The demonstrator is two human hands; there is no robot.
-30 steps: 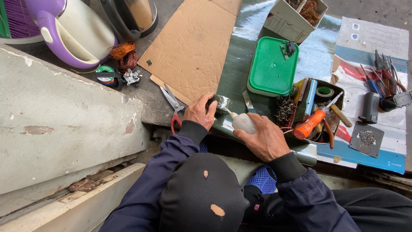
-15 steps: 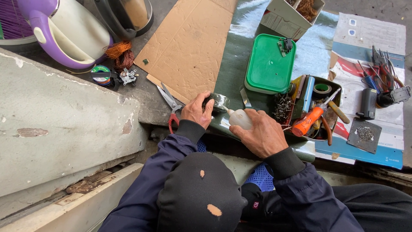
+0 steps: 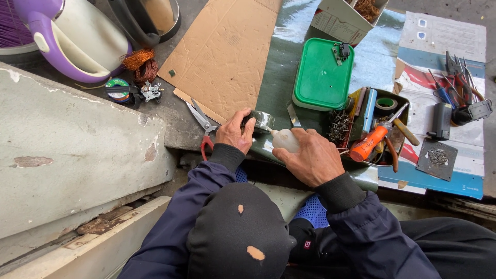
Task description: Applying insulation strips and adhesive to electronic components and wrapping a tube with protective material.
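My left hand (image 3: 233,135) grips a small dark round part (image 3: 261,122) at the near edge of the dark green mat (image 3: 281,67). My right hand (image 3: 311,158) holds a small white squeeze bottle (image 3: 285,140). Its nozzle points left at the dark part, and the tip is close to or touching it. Both hands are side by side just above the mat's front edge. My dark cap and sleeves fill the bottom of the view.
Red-handled scissors (image 3: 202,125) lie left of my left hand beside a cardboard sheet (image 3: 227,51). A green lidded box (image 3: 323,75), a screw pile (image 3: 338,126) and a tool tray (image 3: 400,101) with an orange-handled screwdriver (image 3: 369,144) sit to the right. A concrete ledge (image 3: 67,155) is on the left.
Both hands keep their hold on the part and the bottle. Only the view has shifted slightly.
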